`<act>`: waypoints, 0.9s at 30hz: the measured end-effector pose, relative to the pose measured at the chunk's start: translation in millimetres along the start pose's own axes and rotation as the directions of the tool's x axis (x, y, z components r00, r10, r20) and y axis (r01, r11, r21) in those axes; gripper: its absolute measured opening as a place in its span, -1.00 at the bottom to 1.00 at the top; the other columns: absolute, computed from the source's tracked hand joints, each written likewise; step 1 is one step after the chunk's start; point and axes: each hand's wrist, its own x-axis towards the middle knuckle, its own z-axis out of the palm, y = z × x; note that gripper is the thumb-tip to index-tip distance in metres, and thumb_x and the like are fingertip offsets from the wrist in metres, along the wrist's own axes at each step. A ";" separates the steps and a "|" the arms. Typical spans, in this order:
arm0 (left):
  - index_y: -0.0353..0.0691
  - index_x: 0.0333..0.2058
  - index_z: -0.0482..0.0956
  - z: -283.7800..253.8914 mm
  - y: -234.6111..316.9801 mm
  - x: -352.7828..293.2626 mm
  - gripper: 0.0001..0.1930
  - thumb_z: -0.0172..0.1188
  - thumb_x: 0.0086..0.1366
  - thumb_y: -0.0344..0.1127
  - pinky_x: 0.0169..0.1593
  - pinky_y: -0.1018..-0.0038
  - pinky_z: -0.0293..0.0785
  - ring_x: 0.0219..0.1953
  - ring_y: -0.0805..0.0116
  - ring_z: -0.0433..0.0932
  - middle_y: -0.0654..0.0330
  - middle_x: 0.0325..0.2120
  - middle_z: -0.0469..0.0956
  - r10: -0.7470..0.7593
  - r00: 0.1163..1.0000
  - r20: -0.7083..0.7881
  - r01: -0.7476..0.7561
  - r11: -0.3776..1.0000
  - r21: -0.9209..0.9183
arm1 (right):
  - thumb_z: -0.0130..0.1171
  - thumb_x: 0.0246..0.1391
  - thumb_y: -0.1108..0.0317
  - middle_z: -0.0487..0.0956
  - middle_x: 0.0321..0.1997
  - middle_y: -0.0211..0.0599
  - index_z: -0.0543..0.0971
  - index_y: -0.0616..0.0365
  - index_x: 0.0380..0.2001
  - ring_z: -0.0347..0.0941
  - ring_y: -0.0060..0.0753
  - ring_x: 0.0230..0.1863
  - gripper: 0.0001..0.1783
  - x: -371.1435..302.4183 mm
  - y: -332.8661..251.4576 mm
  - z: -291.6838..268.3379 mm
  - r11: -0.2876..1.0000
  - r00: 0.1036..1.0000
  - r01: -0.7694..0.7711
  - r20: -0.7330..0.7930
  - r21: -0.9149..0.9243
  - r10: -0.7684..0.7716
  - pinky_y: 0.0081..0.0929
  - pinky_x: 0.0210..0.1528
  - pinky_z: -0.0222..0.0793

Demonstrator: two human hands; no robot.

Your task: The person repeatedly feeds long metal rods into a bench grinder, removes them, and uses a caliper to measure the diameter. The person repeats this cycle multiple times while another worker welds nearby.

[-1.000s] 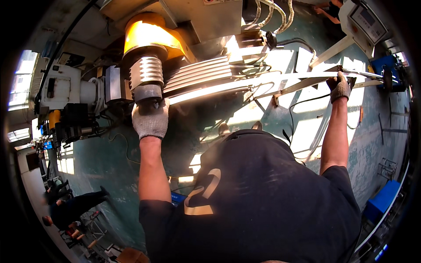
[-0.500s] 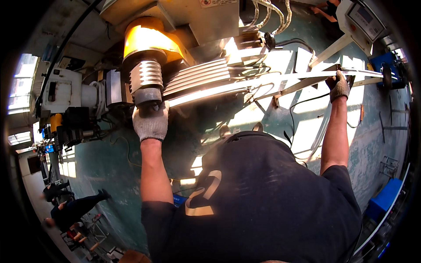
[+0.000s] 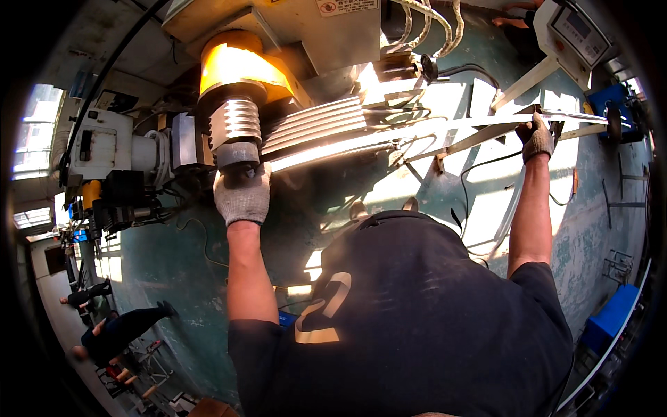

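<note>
A long, bright metal tube runs from the die area on the left toward a support at the far right. My left hand, in a pale knit glove, is closed at the tube's left end, right below the grooved steel die. The die's grey lower collar hides part of its fingers. Out to the right, my right hand, also gloved, is wrapped around the tube near a support bracket. Above the die sits the yellow arm of a large machine.
Ribbed metal bars lie just behind the tube. A control panel on a slanted post stands at the far right. Cables trail over the green floor. A white machine body is at left; other people are farther off.
Both hands keep their places on the tube. The view has shifted slightly, so the die and my left hand sit a little farther right and lower. The person at top right has moved.
</note>
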 end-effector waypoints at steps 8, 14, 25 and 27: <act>-0.24 -0.22 0.74 -6.5 -0.7 -10.0 -0.63 0.43 0.22 -0.02 0.07 0.10 0.61 -0.08 -0.10 0.70 -0.04 -0.20 0.75 0.086 0.992 0.089 -0.069 0.983 -0.171 | 0.22 0.44 0.22 0.44 -0.57 -0.50 0.55 0.02 -0.34 0.43 -0.40 -0.58 -0.78 -31.1 -14.8 14.7 0.987 0.997 -0.039 0.070 0.156 0.029 -0.37 -0.40 0.51; -0.21 -0.33 0.66 -22.1 52.6 -41.4 -0.72 0.62 0.07 -0.33 -0.16 0.25 0.58 -0.27 0.07 0.63 0.10 -0.36 0.65 0.168 0.986 -0.022 -0.151 0.812 -0.564 | 0.27 0.34 0.45 0.50 -0.50 -0.39 0.63 0.18 -0.22 0.54 -0.41 -0.44 -0.96 -160.7 4.5 63.7 0.801 0.824 0.509 0.448 -0.314 -0.348 -0.36 -0.30 0.64; -0.22 -0.25 0.67 -1.7 141.3 11.0 -0.67 0.58 0.14 -0.17 -0.07 0.07 0.52 -0.18 -0.09 0.61 0.02 -0.33 0.66 0.357 0.869 -0.341 -0.472 0.806 -0.358 | 0.19 0.47 0.10 0.57 -0.48 -0.36 0.71 0.36 -0.18 0.57 -0.50 -0.47 -0.56 -250.0 -5.4 169.8 0.976 0.832 0.085 0.553 -0.199 0.040 -0.49 -0.26 0.59; -0.22 -0.23 0.68 -0.4 147.4 18.6 -0.67 0.58 0.15 -0.18 -0.09 0.10 0.52 -0.21 -0.06 0.60 0.03 -0.34 0.64 0.331 0.881 -0.339 -0.441 0.835 -0.330 | 0.21 0.45 0.06 0.59 -0.44 -0.40 0.74 0.25 -0.21 0.56 -0.54 -0.41 -0.58 -255.2 1.6 184.4 0.953 0.800 -0.196 0.524 -0.230 0.291 -0.52 -0.25 0.53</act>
